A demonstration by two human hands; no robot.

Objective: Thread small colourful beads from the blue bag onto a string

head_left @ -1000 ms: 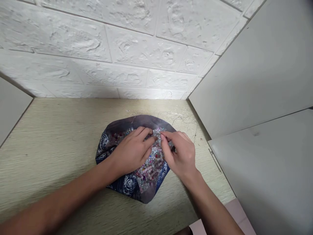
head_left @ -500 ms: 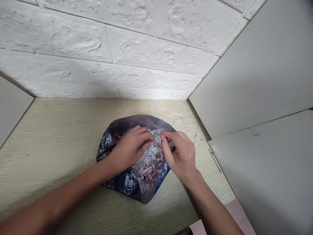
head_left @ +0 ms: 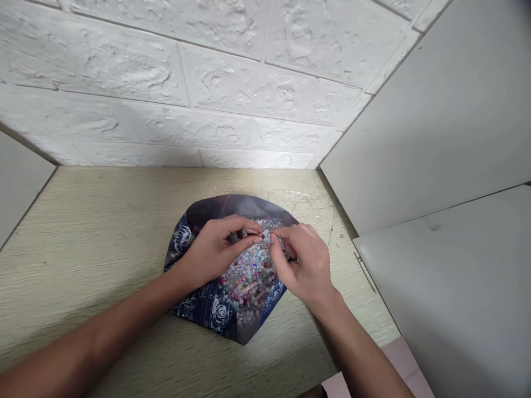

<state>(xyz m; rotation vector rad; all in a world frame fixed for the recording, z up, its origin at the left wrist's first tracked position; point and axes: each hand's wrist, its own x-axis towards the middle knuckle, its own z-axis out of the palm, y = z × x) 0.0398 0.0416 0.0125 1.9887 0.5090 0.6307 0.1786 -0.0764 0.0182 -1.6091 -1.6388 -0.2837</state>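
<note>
Head view: illegible marks (head_left: 213,294) on cloth (head_left: 222,313)

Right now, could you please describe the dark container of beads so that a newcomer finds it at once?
Below the white brick-patterned wall lies a pale tabletop. Look under the left hand and the right hand for the dark container. Unlike the thin tangled threads to its upper right, it shows printed white roses on dark blue and holds many small coloured beads.

the left hand (head_left: 213,247) hides some beads (head_left: 250,287), and anything the right hand (head_left: 306,258) pinches is too small to tell.
</note>
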